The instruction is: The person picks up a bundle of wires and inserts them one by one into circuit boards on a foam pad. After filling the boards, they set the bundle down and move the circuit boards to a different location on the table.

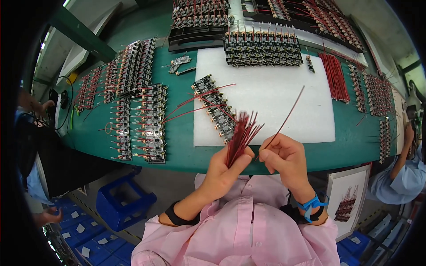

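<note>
1. A blue wristband (313,204) circles the wrist just behind the right hand (286,159).
2. The left hand (220,174) is closed around a bundle (241,139) of red wires, their ends pointing away.
3. The right hand pinches one wire (290,111) between thumb and forefinger (it slants away to the right).
4. Just beyond the left hand, a strip (216,111) of boards lies aslant at the left edge of the white foam (275,99).
5. Left of both hands, rows (151,126) of boards lie on the green bench (182,154).
6. Farther off, right of the hands, lies a wire pile (333,77).
7. Well beyond them sits a board block (264,49).
</note>
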Demonstrator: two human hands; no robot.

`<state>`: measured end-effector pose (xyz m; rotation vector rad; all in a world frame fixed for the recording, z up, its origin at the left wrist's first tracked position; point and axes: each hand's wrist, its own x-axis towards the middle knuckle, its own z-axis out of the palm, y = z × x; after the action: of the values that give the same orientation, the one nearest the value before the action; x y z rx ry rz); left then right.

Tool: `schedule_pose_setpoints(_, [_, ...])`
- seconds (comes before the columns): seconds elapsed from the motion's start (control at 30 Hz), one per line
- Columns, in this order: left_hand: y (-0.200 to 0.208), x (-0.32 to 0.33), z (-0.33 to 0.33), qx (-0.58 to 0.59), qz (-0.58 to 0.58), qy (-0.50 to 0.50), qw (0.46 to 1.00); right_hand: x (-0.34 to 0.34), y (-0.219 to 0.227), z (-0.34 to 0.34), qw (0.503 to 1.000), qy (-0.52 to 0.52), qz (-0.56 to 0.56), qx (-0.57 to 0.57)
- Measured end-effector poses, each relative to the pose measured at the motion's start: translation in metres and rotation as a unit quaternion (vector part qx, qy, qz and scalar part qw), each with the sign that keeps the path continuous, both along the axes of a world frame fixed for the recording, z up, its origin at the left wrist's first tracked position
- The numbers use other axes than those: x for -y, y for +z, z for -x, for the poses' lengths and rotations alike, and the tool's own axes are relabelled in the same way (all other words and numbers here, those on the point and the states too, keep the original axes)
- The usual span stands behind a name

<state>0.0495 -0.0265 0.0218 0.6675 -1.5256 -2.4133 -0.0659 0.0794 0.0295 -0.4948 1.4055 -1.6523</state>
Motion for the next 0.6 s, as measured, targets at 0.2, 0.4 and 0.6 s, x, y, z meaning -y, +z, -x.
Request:
schedule_pose_setpoints(0.2, [-0.004,0.003,-0.003,0.012,0.041,-0.034,0.998,0.003,-0.001,-0.004,1.000,0.003,-0.007,-0.025])
schedule_pose_setpoints(0.4, [-0.015,0.006,-0.008,-0.013,0.220,-0.003,0.975,0.004,-0.011,-0.011,0.993,0.025,-0.006,-0.117])
schedule_pose_setpoints(0.6, [-0.022,0.012,-0.014,-0.017,0.234,-0.018,0.972,0.011,-0.007,-0.013,0.971,0.010,-0.021,-0.239])
